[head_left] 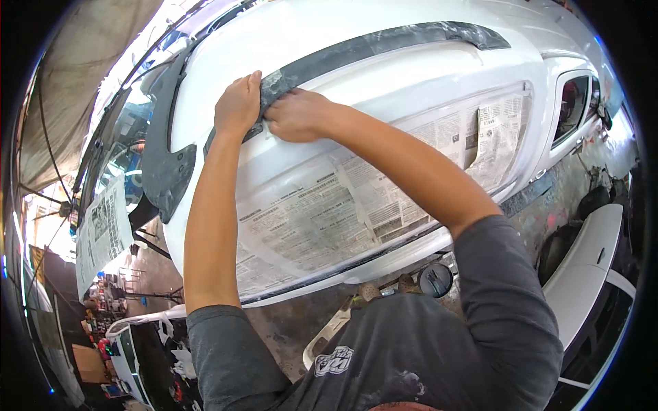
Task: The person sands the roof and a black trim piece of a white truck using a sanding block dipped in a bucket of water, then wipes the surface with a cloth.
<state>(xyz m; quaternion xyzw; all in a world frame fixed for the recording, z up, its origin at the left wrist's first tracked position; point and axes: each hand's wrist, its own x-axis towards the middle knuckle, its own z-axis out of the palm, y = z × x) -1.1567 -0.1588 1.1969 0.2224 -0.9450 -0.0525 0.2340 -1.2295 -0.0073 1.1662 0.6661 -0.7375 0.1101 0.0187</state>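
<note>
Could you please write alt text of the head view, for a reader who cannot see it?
A person's left grip and right grip, both bare, touch a dark curved rail with pale smears on a white vehicle. Newspaper sheets cover much of the vehicle's side.

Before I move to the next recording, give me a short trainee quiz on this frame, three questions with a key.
1. True or false: the left hand and the right hand are at opposite ends of the dark curved rail.
2. Where does the widest spread of newspaper sheets lie?
A) Along the top of the dark curved rail
B) On the side of the vehicle, nearer the person than the rail
C) Over both forearms
3. Fill in: the body of the vehicle under the rail is ____ in colour.

Key: 1. False; they are close together, toward the rail's end at the picture's left. 2. B. 3. White.
</note>
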